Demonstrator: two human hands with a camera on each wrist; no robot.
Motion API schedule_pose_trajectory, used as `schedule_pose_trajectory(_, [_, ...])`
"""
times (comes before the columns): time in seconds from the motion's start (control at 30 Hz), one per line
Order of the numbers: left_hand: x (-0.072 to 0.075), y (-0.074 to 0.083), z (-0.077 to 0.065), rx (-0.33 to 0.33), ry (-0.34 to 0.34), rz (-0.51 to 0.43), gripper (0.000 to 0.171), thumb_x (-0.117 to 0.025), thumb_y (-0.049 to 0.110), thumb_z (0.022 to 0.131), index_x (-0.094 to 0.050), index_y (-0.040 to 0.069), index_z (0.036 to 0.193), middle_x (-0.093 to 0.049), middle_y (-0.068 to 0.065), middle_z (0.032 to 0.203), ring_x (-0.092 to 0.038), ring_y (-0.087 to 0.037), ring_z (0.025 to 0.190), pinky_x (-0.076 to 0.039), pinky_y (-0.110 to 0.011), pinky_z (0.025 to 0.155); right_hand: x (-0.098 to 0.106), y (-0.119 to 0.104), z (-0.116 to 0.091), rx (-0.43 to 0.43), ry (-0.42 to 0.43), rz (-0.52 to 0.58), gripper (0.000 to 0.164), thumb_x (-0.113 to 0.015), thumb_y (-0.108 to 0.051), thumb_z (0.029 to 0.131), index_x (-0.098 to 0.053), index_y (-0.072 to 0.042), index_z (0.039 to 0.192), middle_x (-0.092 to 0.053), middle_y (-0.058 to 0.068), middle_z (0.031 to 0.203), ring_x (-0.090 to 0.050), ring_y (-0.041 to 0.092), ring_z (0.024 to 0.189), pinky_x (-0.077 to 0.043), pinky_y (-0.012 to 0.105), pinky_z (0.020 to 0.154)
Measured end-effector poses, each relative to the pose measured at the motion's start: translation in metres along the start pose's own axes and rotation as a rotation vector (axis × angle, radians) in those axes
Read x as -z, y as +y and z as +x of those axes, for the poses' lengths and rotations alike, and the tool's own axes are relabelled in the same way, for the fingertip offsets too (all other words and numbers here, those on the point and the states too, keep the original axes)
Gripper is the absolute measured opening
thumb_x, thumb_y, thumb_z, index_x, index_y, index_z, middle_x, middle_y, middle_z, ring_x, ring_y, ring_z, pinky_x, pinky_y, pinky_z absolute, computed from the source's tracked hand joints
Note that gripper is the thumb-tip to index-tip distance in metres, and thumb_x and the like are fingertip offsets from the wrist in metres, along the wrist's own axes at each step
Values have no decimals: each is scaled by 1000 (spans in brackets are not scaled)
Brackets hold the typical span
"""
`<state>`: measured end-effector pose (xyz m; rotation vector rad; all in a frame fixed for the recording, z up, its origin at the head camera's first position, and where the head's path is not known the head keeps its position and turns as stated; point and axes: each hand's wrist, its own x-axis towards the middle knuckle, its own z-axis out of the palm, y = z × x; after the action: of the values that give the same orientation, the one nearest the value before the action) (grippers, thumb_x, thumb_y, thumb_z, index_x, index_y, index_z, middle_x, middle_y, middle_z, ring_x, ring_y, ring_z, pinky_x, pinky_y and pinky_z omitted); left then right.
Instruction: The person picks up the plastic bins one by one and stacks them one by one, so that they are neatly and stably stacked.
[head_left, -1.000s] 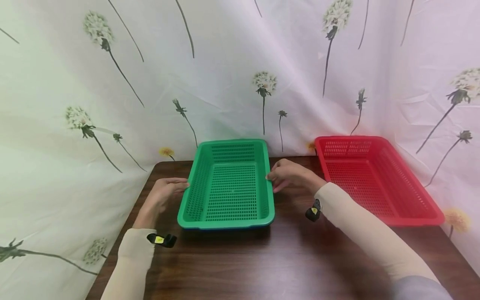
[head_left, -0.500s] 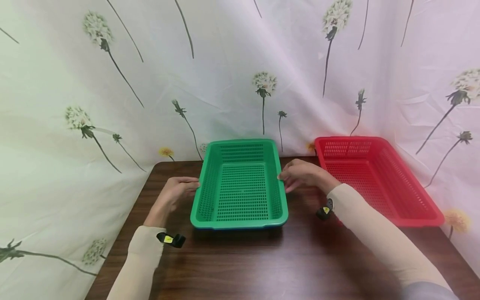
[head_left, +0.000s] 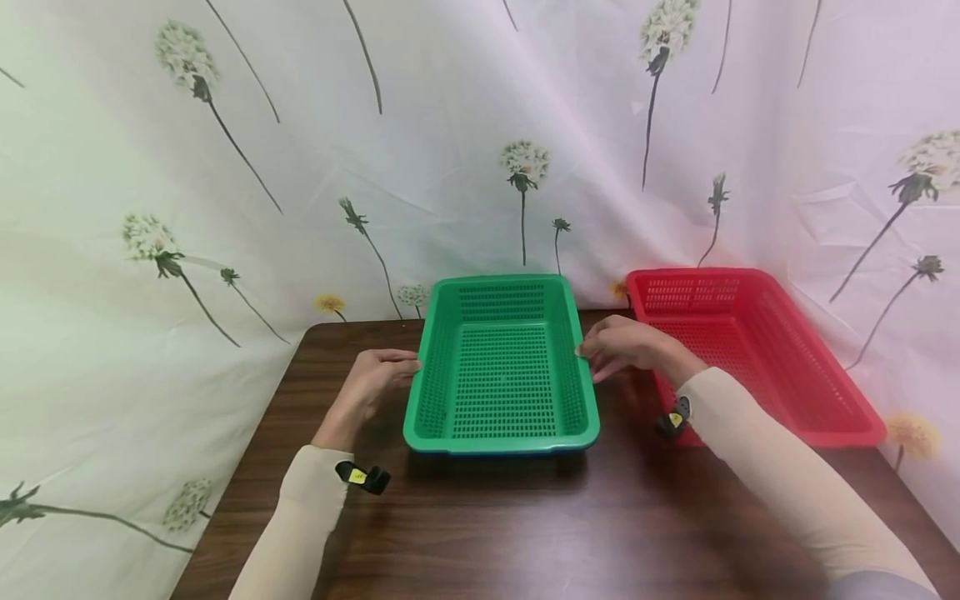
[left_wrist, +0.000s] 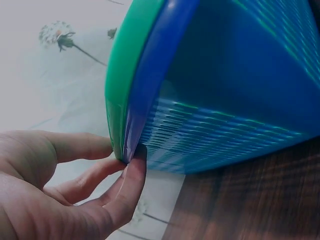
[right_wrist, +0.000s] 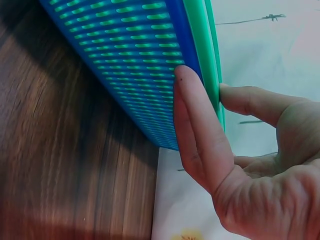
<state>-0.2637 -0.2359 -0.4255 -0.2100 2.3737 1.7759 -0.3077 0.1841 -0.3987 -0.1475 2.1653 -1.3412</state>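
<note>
A green plastic basket [head_left: 502,379] with slotted sides is nested inside a blue basket [left_wrist: 240,65], and their rims lie together. My left hand [head_left: 372,382] pinches both rims at the left side, thumb on the green rim and fingers under the blue one. At the opposite side, my right hand [head_left: 628,343] grips the rims between thumb and fingers, its fingertips against the blue slotted wall in the right wrist view. Nothing lies in the green basket. Whether the blue basket's bottom touches the table is hard to tell.
A red basket [head_left: 750,358] stands at the right of the dark wooden table [head_left: 480,533], close beside my right hand. Behind the table hangs a white cloth [head_left: 450,167] printed with dandelions. Each wrist wears a small black camera strap.
Both hands have carried the nested green and blue baskets to the right, nearer the red basket. Their grip on the rims looks the same, and the red basket has stayed in place.
</note>
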Motion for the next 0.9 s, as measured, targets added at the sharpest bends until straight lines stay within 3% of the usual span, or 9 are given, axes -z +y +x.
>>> schedule_pose_trajectory(0.47, [-24, 3, 3, -6, -27, -8, 41, -70, 16, 103, -64, -7, 137, -64, -22, 137, -74, -13, 95, -56, -51, 109, 15, 10, -14, -18, 45, -16, 44, -70, -20, 103, -59, 7, 135, -71, 21, 117, -78, 27, 95, -62, 53, 99])
schedule_pose_trajectory(0.9, [-28, 3, 4, -13, -44, -29, 41, -69, 15, 104, -63, -7, 137, -64, -22, 136, -74, -14, 94, -52, -55, 113, 15, 10, -19, -20, 90, -46, 46, -71, -23, 102, -60, 5, 137, -71, 20, 122, -79, 26, 98, -65, 44, 93])
